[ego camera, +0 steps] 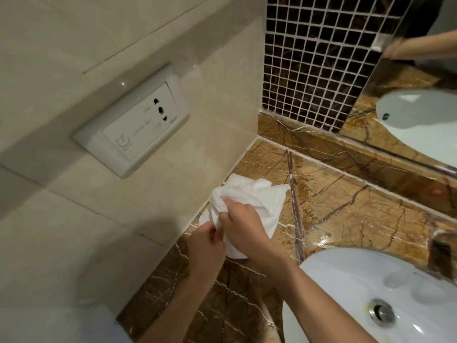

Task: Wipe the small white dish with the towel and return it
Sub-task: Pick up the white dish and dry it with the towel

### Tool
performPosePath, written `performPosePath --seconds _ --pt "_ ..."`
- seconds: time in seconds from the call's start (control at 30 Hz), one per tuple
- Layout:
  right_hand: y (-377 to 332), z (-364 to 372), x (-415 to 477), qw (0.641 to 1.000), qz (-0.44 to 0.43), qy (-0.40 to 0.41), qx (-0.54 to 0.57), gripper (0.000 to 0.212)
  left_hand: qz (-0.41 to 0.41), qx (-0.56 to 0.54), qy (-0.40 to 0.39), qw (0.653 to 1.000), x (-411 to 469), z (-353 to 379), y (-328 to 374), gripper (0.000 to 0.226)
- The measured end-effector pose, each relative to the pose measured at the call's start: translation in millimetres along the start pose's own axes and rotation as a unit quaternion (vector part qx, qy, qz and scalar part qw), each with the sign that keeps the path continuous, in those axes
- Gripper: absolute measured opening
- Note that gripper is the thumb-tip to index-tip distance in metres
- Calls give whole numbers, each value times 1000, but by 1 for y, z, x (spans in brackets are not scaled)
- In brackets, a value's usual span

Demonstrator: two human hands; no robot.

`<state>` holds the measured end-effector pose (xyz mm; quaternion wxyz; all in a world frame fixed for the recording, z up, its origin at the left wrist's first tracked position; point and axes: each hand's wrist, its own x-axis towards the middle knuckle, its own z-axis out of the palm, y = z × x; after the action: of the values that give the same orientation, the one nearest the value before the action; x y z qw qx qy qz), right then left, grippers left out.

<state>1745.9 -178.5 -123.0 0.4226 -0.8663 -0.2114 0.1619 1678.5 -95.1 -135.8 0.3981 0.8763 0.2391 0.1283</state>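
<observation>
A white towel (pixel 254 198) lies bunched on the brown marble counter (pixel 346 211), against the beige tiled wall. My left hand (pixel 206 246) and my right hand (pixel 243 225) are both closed on folds of the towel at its near edge, close together. The small white dish does not show; the cloth and my hands may hide it, and I cannot tell whether it is inside the towel.
A white oval basin (pixel 346 280) with a metal drain (pixel 382 311) is sunk in the counter at the lower right. A white wall socket (pixel 133 120) sits on the left wall. Dark mosaic tiles (pixel 316 58) and a mirror (pixel 420 100) stand behind the counter.
</observation>
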Motion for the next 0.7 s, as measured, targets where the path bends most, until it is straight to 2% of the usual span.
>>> performPosePath --seconds 0.17,0.27,0.33,0.43,0.53,0.6,0.63,0.7 --pt "16 3 1 994 80 -7 76 19 -24 -10 -14 1000 3 -2 -8 29" --pt "16 8 1 993 82 -20 81 21 -121 -106 -44 986 9 -5 -10 26" --pt "16 8 6 995 69 -34 64 26 -197 -203 -56 958 10 -9 -14 22" --pt "19 8 9 995 63 -45 60 29 -277 -359 -81 888 11 -16 -26 21" --pt "19 14 2 994 65 -43 73 31 -345 -400 -52 848 11 -21 -35 17" --pt "17 20 -3 995 64 -38 71 29 -331 -376 -53 864 8 -21 -35 17" --pt "16 21 -3 995 63 -31 66 28 -296 -342 -58 890 6 -21 -32 19" --pt "12 19 -2 995 60 -10 78 24 -172 -187 -56 966 2 -21 -25 30"
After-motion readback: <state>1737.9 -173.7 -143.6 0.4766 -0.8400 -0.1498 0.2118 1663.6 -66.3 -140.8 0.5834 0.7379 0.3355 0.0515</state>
